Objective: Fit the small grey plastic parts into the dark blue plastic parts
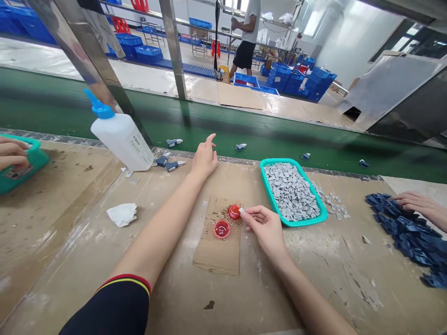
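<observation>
Head view: our R hand (267, 230) pinches a small lt-gray piece (241, 211) btwn thumb & fingers, right by the rim of the upper red cup (233, 217); can't tell if they touch. Our L hand (205, 158) is loosely spread, nothing seen in it, fingers over the green belt's (272, 132) near edge. Lower red cup (221, 237) shares the cardboard pad (216, 260). Teal tray (303, 224) w/ gray pcs (291, 193) sits to our R.
</observation>
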`<state>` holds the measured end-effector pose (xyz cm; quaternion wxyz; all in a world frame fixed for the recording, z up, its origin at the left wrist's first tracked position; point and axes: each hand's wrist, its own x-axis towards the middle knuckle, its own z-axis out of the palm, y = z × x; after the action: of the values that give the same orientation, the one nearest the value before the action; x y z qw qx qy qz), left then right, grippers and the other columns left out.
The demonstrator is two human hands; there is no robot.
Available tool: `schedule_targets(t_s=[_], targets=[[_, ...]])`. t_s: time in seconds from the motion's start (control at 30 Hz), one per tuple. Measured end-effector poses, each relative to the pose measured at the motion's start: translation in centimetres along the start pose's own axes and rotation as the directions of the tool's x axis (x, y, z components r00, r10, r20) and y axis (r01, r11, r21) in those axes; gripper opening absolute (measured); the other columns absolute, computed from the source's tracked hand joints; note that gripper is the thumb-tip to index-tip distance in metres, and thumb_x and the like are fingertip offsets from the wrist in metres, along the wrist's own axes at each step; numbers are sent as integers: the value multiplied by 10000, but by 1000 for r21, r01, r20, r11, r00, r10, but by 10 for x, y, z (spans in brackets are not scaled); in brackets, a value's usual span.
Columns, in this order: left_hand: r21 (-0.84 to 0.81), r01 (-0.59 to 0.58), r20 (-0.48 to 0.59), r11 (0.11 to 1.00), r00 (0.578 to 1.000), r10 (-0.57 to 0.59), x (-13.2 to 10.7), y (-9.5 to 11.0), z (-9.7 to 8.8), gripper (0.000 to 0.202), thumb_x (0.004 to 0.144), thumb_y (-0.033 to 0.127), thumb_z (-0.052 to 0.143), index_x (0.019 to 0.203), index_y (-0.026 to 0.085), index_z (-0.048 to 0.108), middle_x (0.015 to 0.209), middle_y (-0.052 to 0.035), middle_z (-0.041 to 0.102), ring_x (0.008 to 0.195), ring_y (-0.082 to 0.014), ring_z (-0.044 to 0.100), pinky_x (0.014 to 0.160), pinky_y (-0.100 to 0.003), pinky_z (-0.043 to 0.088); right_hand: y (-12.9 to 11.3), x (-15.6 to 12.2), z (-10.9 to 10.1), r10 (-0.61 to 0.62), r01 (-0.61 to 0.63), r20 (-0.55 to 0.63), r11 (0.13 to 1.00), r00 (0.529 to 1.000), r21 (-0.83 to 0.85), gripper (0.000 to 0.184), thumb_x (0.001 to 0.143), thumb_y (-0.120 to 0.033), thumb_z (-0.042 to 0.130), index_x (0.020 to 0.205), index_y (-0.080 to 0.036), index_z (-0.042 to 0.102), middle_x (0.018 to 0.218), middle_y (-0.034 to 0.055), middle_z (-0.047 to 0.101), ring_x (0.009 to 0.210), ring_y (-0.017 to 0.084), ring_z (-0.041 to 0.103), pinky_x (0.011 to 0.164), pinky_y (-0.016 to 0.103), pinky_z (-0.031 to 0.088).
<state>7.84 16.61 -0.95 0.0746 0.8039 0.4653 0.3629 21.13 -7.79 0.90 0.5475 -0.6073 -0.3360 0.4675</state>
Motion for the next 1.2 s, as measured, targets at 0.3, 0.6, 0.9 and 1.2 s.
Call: schedule_targets(t_s=[0.3, 0.6, 0.9, 1.2], targets=[[-3, -8, 15, 1000, 1000, 8, 0, -1, 3, 491, 864, 152, 460, 1351, 150, 398, 1081, -108, 621, 1033, -253, 518, 881, -376, 455, 5, 1, 3, 3, -3, 4, 1000, 1000, -4, 261, 701, -391, 773, 782, -153, 705, 768, 63, 722, 734, 169, 648, 599, 246, 523], [12, -24, 68, 1000, 997, 24, 9, -7, 8, 397, 902, 279, 486, 1255, 100, 516, 1274, -155, 555, 1219, -281, 427, 1042, -411, 358, -3, -1, -3, 22, -24, 27, 996, 999, 87, 281, 688, -392, 788, 776, -143, 694, 740, 47, 709, 663, 124, 601, 585, 216, 491], [40, 27, 167, 999, 985, -33, 43, -8, 14, 297, 880, 299, 584, 1130, 138, 591, 1154, -100, 612, 1067, -234, 576, 922, -458, 466, -7, -5, -1, -90, 74, 114, 988, 989, 138, 310, 688, -432, 779, 714, -145, 666, 672, 41, 676, 595, 122, 550, 507, 212, 452], [-294, 239, 164, 926, 967, -197, 35, 33, -24, 396, 834, 364, 609, 1131, 103, 633, 1158, -179, 643, 1080, -296, 610, 965, -471, 440, -27, -7, -18, -150, 144, 17, 970, 989, 194, 338, 688, -456, 767, 716, -140, 651, 633, 26, 629, 571, 111, 514, 480, 203, 409]])
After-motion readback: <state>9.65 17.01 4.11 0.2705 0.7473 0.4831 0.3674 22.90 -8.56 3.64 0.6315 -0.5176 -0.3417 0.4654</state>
